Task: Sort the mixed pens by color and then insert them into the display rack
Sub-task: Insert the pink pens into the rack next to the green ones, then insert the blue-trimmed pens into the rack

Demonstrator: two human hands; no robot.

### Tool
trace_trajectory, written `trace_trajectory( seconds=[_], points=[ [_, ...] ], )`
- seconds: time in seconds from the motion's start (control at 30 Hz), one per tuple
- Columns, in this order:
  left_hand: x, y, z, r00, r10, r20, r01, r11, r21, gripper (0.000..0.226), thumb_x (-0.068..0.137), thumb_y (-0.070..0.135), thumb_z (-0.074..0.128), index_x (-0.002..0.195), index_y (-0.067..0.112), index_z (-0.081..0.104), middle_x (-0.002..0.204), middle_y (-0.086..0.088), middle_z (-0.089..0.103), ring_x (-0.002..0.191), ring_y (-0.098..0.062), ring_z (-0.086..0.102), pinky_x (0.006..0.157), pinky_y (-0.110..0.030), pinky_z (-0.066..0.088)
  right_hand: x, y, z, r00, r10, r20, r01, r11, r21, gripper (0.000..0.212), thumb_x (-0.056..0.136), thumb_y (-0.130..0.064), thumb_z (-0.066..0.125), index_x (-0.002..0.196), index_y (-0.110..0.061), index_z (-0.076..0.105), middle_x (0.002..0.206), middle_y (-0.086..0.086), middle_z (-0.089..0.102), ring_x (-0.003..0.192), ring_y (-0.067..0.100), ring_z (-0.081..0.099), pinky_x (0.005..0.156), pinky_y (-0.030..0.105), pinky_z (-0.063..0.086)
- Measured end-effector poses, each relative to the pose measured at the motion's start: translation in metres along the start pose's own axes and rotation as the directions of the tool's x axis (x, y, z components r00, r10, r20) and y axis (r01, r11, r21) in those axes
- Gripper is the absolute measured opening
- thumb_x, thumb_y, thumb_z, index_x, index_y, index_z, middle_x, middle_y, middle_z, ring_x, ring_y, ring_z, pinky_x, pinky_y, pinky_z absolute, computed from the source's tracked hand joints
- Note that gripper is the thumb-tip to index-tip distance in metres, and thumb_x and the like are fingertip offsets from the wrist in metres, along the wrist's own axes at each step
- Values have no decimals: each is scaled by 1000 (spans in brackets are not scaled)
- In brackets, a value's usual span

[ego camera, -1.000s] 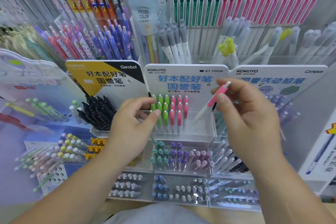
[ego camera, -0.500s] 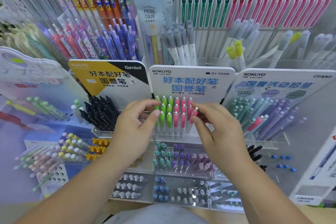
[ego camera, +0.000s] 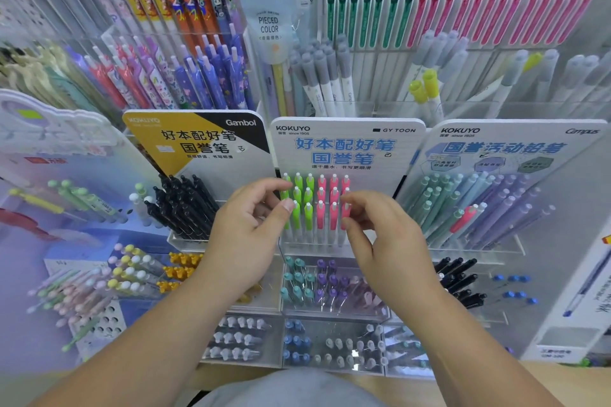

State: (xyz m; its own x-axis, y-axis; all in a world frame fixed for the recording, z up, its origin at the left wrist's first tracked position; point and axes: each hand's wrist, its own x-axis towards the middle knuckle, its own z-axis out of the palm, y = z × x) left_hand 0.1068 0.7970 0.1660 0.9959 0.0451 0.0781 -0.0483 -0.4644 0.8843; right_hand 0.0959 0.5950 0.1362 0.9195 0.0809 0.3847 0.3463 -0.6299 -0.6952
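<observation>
The clear middle rack (ego camera: 330, 246) under the white KOKUYO card holds green pens (ego camera: 302, 205) on the left and pink pens (ego camera: 327, 205) on the right, all upright. My left hand (ego camera: 251, 228) hovers at the green pens, fingers apart and holding nothing. My right hand (ego camera: 383, 238) is at the rightmost pink pen (ego camera: 346, 212), which stands in the rack. Its index tip and thumb tip lie along that pen's right side, loosely curled and apart. A stray pink pen (ego camera: 464, 220) leans among teal and purple ones in the right rack (ego camera: 479, 246).
Black pens (ego camera: 185, 205) fill the left Gambol rack. Lower trays hold teal, purple and pink pens (ego camera: 320, 284), and grey and blue ones (ego camera: 330, 347). More black pens (ego camera: 459, 277) lie at the right. Hanging pen packs cover the wall behind. The wooden counter edge (ego camera: 429, 387) runs along the bottom.
My right hand brought a pink pen down from the upper right and set it at the right end of the pink rows. Its fingers have since loosened. My left hand stayed at the green pens.
</observation>
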Motion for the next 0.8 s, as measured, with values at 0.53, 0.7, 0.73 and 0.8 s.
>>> trace_trajectory(
  seconds=[0.53,0.7,0.73,0.8],
  points=[
    [-61,-22,-50,979,65,193,-51,996,-73,13,94,14,65,103,23,67,88,-5,62,66,0,60,55,-9,45,-102,-40,-23,914,392,-104,-400,913,-78,33,91,-31,68,122,-23,61,110,-13,59,97,-2,57,86,22,49],
    [-99,-68,-64,787,32,616,17,997,-75,17,90,19,72,101,31,70,92,-5,65,83,-23,61,67,-19,47,-210,-73,-9,749,623,-226,-642,767,-12,18,89,-33,70,106,-29,64,102,-13,64,91,2,63,78,28,54],
    [-108,-78,-62,714,16,700,20,999,-43,17,89,21,74,101,33,71,92,-2,66,84,-23,61,69,-20,47,-235,-81,-5,698,672,-247,-689,725,24,16,88,-31,72,102,-32,63,99,-13,65,87,1,63,77,25,53],
    [-131,-96,-51,586,-29,810,21,1000,20,16,86,25,75,98,35,71,93,-1,67,86,-19,62,73,-22,46,-288,-100,3,608,747,-267,-763,644,63,20,88,-26,74,97,-38,61,96,-14,65,85,-2,62,73,14,48]
  ],
)
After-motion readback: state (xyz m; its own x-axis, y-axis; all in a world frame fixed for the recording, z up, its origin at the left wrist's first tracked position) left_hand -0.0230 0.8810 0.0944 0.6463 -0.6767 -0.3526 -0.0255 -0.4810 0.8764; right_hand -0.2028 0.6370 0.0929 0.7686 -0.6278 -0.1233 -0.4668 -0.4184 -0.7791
